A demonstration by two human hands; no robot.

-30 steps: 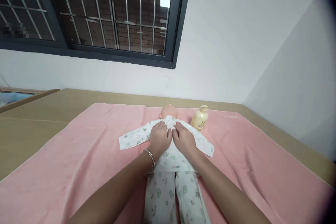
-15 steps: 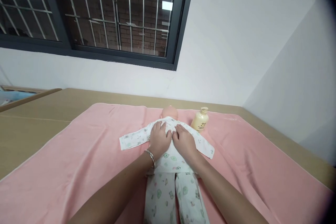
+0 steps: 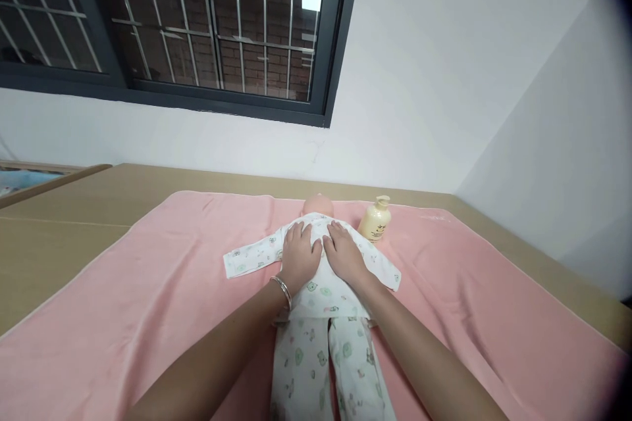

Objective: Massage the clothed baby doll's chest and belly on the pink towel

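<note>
A baby doll (image 3: 318, 204) lies on a pink blanket (image 3: 182, 296), its head toward the wall. It wears a white printed top (image 3: 326, 296) and matching trousers (image 3: 301, 368), with the sleeves stretched out to both sides. My left hand (image 3: 300, 255) rests flat on the left side of the doll's upper body, with a silver bangle (image 3: 283, 291) on the wrist. Beside it, my right hand (image 3: 344, 252) lies flat on the right side, fingers extended. Neither hand grips anything. The doll's face does not show.
A cream pump bottle (image 3: 375, 220) stands on the blanket just beyond the doll's right-hand sleeve. The blanket covers a wooden surface (image 3: 148, 187) that meets a white wall (image 3: 395, 112). Above is a dark-framed window (image 3: 222, 102) with metal bars.
Both hands stay on the doll's upper body; the fingers now lie a little flatter and the hands are slightly further apart. The camera view has shifted slightly.
</note>
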